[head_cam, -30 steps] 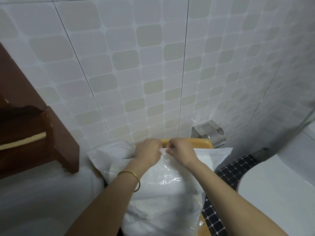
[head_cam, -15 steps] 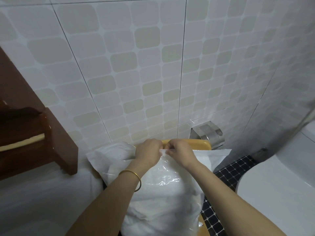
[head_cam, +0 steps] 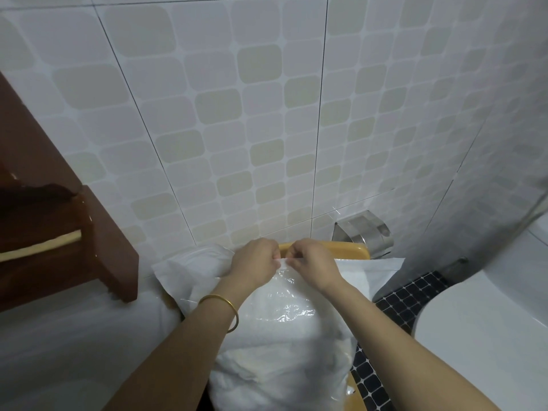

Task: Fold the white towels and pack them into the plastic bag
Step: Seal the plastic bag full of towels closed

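Pinching the far edge of the clear plastic bag (head_cam: 284, 310) (folded white towels (head_cam: 275, 360) inside), left hand (head_cam: 255, 266) and right hand (head_cam: 314, 265) touch.

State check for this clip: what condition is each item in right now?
Plastic bag: filled with towels, mouth pinched together at the far end.
Towels: folded, inside the bag.
Left hand: closed on the bag's edge.
Right hand: closed on the bag's edge.
Bangle: on the left wrist.
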Demonstrator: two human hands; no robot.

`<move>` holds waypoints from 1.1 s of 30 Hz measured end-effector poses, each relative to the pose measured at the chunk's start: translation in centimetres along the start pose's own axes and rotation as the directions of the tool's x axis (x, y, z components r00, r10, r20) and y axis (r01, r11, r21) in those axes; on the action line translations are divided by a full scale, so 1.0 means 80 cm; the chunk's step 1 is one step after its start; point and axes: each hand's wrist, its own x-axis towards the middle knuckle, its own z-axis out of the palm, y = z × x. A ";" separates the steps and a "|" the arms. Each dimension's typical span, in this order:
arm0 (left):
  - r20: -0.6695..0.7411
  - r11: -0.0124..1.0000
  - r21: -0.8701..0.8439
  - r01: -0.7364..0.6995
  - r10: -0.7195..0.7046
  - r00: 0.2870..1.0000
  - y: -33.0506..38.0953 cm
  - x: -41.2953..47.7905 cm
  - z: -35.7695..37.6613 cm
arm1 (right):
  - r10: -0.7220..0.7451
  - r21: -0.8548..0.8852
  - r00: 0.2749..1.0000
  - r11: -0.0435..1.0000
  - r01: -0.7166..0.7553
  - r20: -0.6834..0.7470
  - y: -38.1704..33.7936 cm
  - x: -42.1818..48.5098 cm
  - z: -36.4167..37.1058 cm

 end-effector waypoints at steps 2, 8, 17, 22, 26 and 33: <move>-0.022 1.000 0.021 -0.005 0.005 1.000 0.000 0.000 0.003 | -0.027 -0.056 1.000 0.998 0.027 -0.008 0.001 0.000 0.003; -0.079 0.997 0.076 -0.019 0.025 0.997 0.002 -0.001 0.010 | -0.107 -0.282 0.993 0.955 0.090 -0.045 0.007 -0.001 0.013; 0.020 1.000 0.017 -0.009 0.009 1.000 0.004 0.003 0.002 | -0.139 -0.212 0.990 0.968 0.132 -0.018 0.014 -0.005 -0.001; 0.003 0.998 0.049 -0.046 0.046 0.999 0.018 0.005 0.004 | -0.160 -0.232 0.986 0.962 0.145 -0.046 0.015 -0.008 0.003; 0.005 0.993 0.096 -0.066 0.066 0.998 0.020 0.004 0.005 | -0.166 -0.231 0.984 0.962 0.148 -0.059 0.015 -0.009 0.002; 0.001 0.966 0.238 -0.100 0.103 0.995 0.023 0.003 0.010 | -0.160 -0.284 0.985 0.949 0.138 -0.057 0.013 -0.010 0.005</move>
